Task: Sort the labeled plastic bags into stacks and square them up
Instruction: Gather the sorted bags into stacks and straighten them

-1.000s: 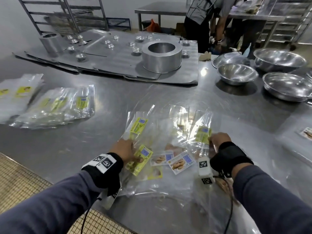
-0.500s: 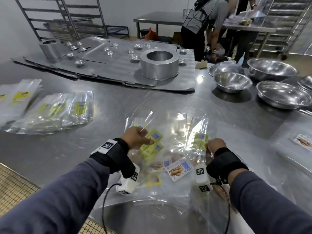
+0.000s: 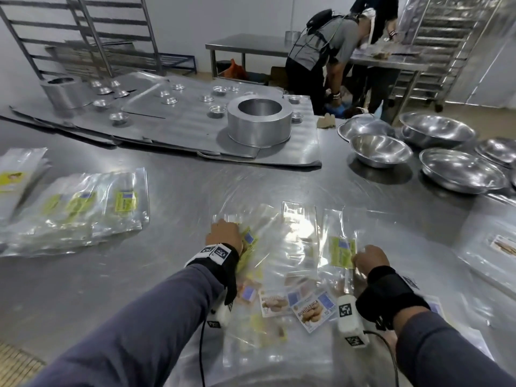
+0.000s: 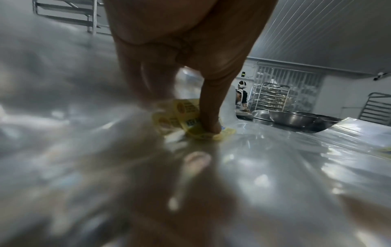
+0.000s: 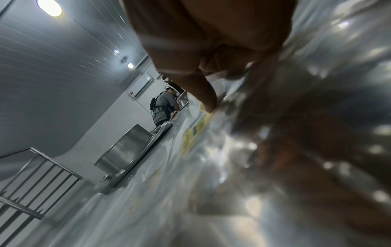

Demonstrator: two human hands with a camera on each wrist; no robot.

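Note:
A loose pile of clear plastic bags [image 3: 279,263] lies in front of me on the steel table [image 3: 181,191]. My left hand [image 3: 224,233] pinches several yellow-labelled bags [image 3: 248,241] at the pile's left side. In the left wrist view a finger [image 4: 209,123] presses on the yellow labels [image 4: 190,117] and the thumb shows through the plastic below. My right hand [image 3: 368,261] pinches the edge of another yellow-labelled bag [image 3: 342,251] on the right; one fingertip [image 5: 209,105] sits by its label [image 5: 196,130]. Bags with white-and-blue labels [image 3: 312,305] lie between my wrists.
A fanned stack of yellow-labelled bags [image 3: 83,208] lies at the left, another stack [image 3: 16,177] beyond it. Steel bowls [image 3: 379,149] stand at the back right, a round tin [image 3: 259,121] on metal sheets behind. More bags [image 3: 502,247] lie far right. People [image 3: 321,51] work beyond.
My left hand has gathered the yellow-labelled bags and slid them up and to the left side of the pile. The right hand has stayed on its bag.

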